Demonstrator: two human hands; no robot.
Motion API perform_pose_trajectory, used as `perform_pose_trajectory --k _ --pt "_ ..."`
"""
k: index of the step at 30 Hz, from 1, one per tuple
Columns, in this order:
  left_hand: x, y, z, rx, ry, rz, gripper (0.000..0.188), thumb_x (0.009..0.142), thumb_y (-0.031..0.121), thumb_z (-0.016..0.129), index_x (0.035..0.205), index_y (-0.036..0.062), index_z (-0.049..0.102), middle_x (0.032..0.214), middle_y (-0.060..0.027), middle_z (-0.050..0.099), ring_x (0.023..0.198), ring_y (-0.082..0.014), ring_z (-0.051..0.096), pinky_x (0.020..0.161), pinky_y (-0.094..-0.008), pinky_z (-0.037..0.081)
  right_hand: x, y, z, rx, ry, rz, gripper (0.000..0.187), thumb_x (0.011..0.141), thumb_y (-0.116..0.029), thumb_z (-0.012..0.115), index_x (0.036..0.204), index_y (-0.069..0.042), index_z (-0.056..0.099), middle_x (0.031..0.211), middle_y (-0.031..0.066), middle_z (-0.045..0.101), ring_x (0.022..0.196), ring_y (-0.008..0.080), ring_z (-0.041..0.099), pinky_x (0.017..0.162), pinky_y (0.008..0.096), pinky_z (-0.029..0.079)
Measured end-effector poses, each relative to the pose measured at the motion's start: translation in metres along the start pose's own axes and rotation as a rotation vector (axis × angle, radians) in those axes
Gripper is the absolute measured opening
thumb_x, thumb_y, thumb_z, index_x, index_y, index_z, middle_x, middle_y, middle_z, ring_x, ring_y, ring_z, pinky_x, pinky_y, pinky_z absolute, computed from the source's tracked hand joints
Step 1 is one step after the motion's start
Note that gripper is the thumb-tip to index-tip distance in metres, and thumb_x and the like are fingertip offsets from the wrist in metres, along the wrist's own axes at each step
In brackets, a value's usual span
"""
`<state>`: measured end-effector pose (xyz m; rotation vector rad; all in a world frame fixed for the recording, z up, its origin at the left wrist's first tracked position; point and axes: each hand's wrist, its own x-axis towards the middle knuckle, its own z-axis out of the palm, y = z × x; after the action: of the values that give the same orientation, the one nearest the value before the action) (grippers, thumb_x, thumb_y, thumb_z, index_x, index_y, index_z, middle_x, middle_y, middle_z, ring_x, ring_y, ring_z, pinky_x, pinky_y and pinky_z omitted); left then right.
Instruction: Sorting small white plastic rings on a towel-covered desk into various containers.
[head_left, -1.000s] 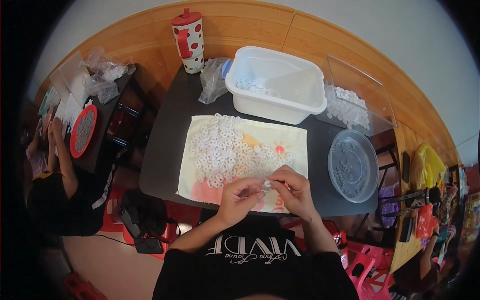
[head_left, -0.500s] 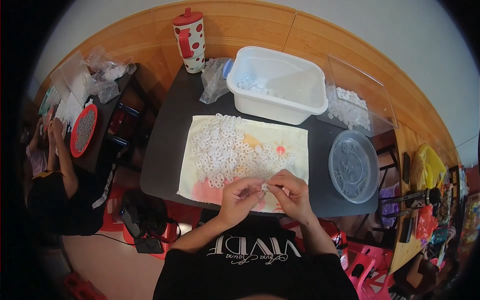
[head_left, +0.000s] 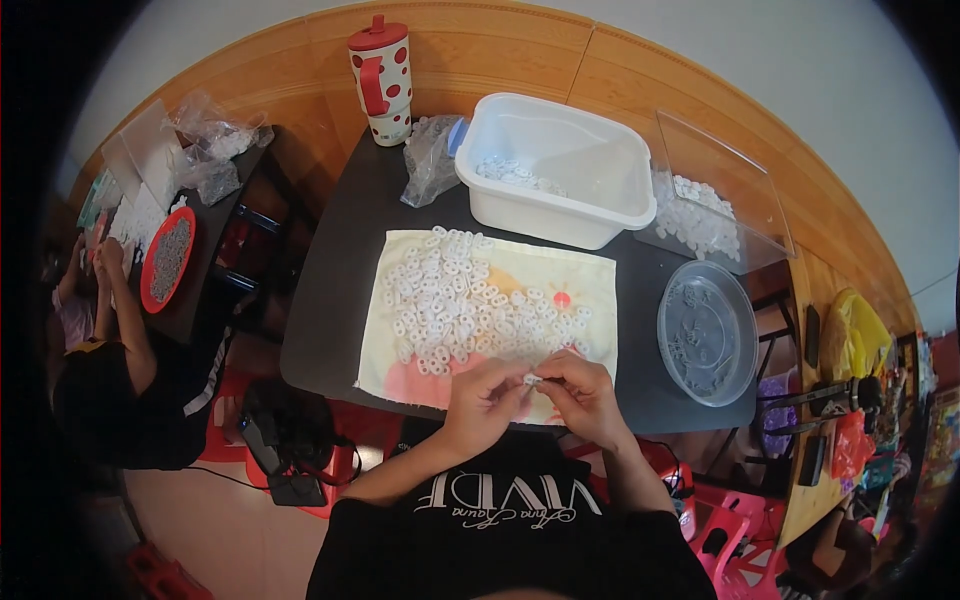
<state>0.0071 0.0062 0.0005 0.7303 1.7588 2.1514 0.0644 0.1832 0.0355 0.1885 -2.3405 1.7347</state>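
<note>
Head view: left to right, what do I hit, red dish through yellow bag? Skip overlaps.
Red dish → red-spotted tumbler → left hand → right hand → round clear container → yellow bag.

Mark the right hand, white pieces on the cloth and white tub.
Right hand (head_left: 588, 397): head view, back of hand.
White pieces (head_left: 443, 301): head view, middle of pile.
White tub (head_left: 540, 220): head view, outer wall.

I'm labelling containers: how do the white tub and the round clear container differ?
The white tub is opaque and rectangular; the round clear container is see-through and circular. The tub looks deeper than the container. The tub holds white pieces; the container holds greyish bits. Both stand on the dark table.
</note>
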Motion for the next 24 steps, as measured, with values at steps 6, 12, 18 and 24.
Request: perform_pose_trajectory --k 6,12,18,24 --pt "0.005 0.006 0.001 0.613 -0.051 0.294 0.027 0.080 -0.005 0.067 0.106 0.0002 0.065 0.084 -0.0149 0.061 0.079 -0.0350 0.061 0.067 -0.0427 0.049 -0.005 0.011 0.005 -0.191 0.012 -0.088 0.019 0.081 0.012 0.067 0.098 0.003 0.065 0.090 0.0152 0.066 0.079 0.0288 0.066 0.067 0.0324 0.051" --pt "0.006 0.006 -0.004 0.715 -0.112 0.285 0.028 0.076 -0.007 0.070 0.103 -0.0012 0.066 0.090 -0.0151 0.065 0.083 -0.0342 0.064 0.069 -0.0403 0.052 -0.005 0.011 0.006 -0.341 0.006 -0.206 0.018 0.077 0.012 0.067 0.093 0.003 0.067 0.091 0.0155 0.067 0.078 0.0311 0.067 0.067 0.0340 0.053" --pt "0.009 0.010 -0.010 0.622 -0.190 0.318 0.023 0.074 -0.006 0.066 0.096 -0.0007 0.064 0.084 -0.0143 0.058 0.081 -0.0349 0.058 0.069 -0.0431 0.048 -0.005 0.009 0.006 -0.513 0.011 -0.392 0.025 0.068 0.010 0.065 0.092 0.003 0.067 0.090 0.0132 0.064 0.076 0.0305 0.064 0.065 0.0373 0.050" --pt "0.007 0.004 -0.011 0.650 -0.205 0.397 0.023 0.071 -0.007 0.065 0.093 -0.0012 0.064 0.085 -0.0137 0.058 0.082 -0.0338 0.058 0.069 -0.0414 0.049 -0.010 0.013 0.008 -0.545 -0.035 -0.398 0.022 0.068 0.006 0.064 0.089 0.001 0.065 0.093 0.0117 0.060 0.080 0.0316 0.061 0.069 0.0392 0.049"
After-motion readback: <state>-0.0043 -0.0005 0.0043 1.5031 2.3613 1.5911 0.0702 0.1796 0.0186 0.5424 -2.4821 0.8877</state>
